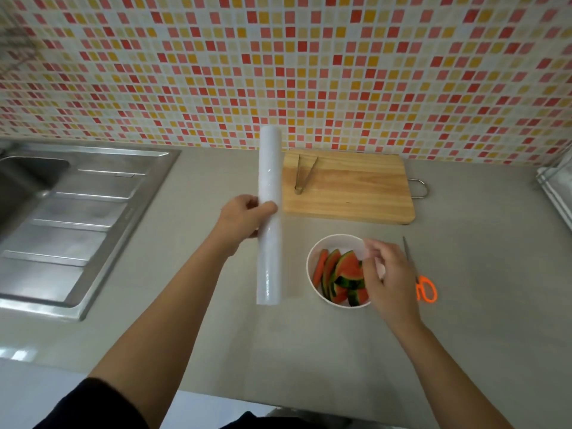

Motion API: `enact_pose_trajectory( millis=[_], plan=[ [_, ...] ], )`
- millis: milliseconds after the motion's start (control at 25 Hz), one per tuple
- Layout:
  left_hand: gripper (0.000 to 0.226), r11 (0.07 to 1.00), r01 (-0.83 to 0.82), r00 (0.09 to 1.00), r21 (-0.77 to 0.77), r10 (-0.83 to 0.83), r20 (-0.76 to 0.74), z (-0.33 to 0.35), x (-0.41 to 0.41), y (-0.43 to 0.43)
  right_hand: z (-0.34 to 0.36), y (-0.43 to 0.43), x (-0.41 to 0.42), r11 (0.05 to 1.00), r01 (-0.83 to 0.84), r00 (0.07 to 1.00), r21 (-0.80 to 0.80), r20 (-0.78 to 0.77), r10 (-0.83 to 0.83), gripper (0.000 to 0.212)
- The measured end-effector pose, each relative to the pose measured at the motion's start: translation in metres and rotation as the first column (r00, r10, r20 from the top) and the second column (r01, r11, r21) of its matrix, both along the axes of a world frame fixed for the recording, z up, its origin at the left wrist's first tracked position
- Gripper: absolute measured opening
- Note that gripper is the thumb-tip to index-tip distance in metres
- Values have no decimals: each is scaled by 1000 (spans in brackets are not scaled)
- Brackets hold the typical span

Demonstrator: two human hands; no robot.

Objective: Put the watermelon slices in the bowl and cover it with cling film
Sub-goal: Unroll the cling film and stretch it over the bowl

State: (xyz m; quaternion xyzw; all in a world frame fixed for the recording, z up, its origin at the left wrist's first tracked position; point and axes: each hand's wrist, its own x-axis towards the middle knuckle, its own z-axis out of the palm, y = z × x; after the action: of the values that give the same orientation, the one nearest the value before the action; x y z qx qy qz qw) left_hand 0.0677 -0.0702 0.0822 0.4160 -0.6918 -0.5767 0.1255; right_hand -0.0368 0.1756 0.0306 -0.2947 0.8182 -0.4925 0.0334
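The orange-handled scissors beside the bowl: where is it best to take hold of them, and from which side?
Take the scissors by the orange loops, coming from the near side. The loops point toward the person and the blades point away; the right hand is already close.

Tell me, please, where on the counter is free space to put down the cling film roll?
Bare counter lies between the sink and the bowl, and along the near edge below the bowl. Right of the scissors is also free. Crowded: between cutting board, bowl and scissors.
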Motion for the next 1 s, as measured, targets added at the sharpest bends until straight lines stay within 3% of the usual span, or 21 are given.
enact_pose_trajectory(
  millis=[120, 240, 360, 520, 640, 760, 800, 840, 920, 1000],
  plan=[
    [37, 999, 10, 995, -50, -15, -98, 32, -28, 22, 17, -12, 14, 958, -288, 929, -11, 239, 282, 27],
    [32, 997, -2, 991, -77, -9, -136, 44, -47, 41, 22, -14, 22, 904, -427, 816, -34, 417, 401, 70],
    [33, 993, -21, 990, -113, 5, -141, 47, -58, 54, 25, -15, 21, 910, -412, 813, -52, 430, 393, 86],
    [47, 996, 45, 977, -71, -58, -205, 45, -62, 54, 27, -11, 15, 920, -363, 802, -146, 454, 389, 69],
    [25, 982, -35, 974, -185, -8, -224, 35, -59, 44, 27, -5, 11, 915, -343, 748, -214, 526, 404, 71],
    [42, 915, 33, 994, -402, -72, -81, 22, -54, 45, 26, -2, 9, 911, -345, 727, -224, 550, 411, 76],
    [48, 911, 50, 996, -410, -77, -50, 18, -54, 48, 26, -2, 8, 907, -350, 716, -235, 557, 420, 76],
    [51, 934, 49, 996, -354, -71, -51, 16, -54, 49, 26, -1, 8, 901, -356, 702, -247, 566, 432, 75],
    [49, 992, 114, 979, -49, -121, -165, 18, -55, 50, 28, 0, 6, 888, -376, 671, -267, 583, 459, 70],
    [40, 925, 326, 911, 195, -253, -326, 19, -55, 48, 32, 2, 3, 865, -420, 630, -275, 597, 496, 66]
  ],
)
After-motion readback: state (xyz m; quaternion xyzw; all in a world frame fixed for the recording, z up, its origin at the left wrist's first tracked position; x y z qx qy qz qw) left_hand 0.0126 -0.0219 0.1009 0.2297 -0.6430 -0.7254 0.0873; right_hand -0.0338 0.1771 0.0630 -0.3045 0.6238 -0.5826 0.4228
